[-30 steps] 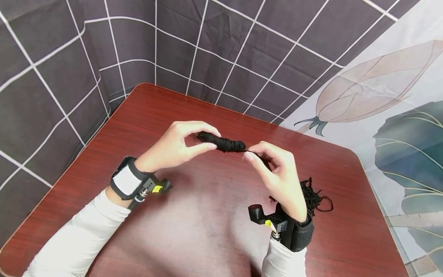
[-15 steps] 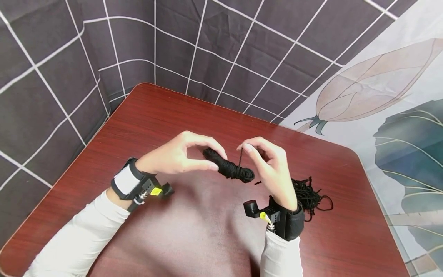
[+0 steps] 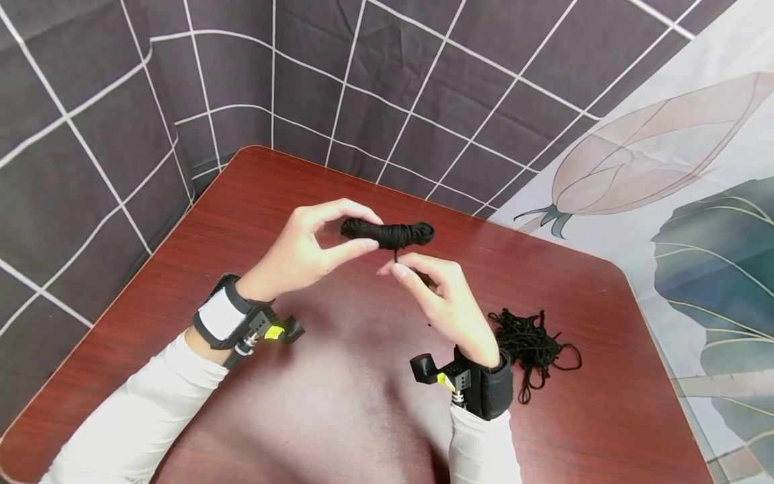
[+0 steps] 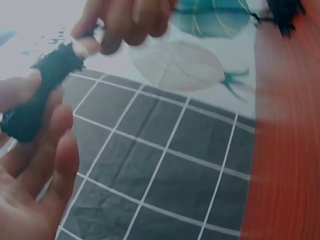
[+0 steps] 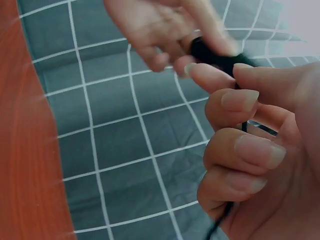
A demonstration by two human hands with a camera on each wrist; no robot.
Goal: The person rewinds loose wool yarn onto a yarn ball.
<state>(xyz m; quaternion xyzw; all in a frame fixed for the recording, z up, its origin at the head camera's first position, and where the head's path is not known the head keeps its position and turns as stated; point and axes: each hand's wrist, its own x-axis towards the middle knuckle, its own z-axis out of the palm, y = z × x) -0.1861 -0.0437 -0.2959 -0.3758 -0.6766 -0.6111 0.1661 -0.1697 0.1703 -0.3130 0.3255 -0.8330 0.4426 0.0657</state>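
My left hand (image 3: pixel 308 249) holds a bundle of black cord (image 3: pixel 399 235) between thumb and fingers, raised over the table. The bundle lies nearly level, with cord wound round its middle and a looped end on the right. Just below it, my right hand (image 3: pixel 444 296) pinches the free strand between thumb and forefinger, a short taut length running up to the bundle. In the right wrist view the strand (image 5: pixel 220 220) passes behind the curled fingers and hangs down. The left wrist view shows the bundle (image 4: pixel 50 75) gripped at its lower part.
A loose tangle of black cord (image 3: pixel 529 339) lies on the reddish wooden table (image 3: pixel 574 417), right of my right wrist. A dark gridded cloth (image 3: pixel 393 87) hangs behind the table, and a white leaf-printed sheet (image 3: pixel 629 222) stands along the right side.
My right hand has circled from the bundle's right end, over its top, to below it, carrying the strand round. The left hand dipped and tilted the bundle, then raised it level again.
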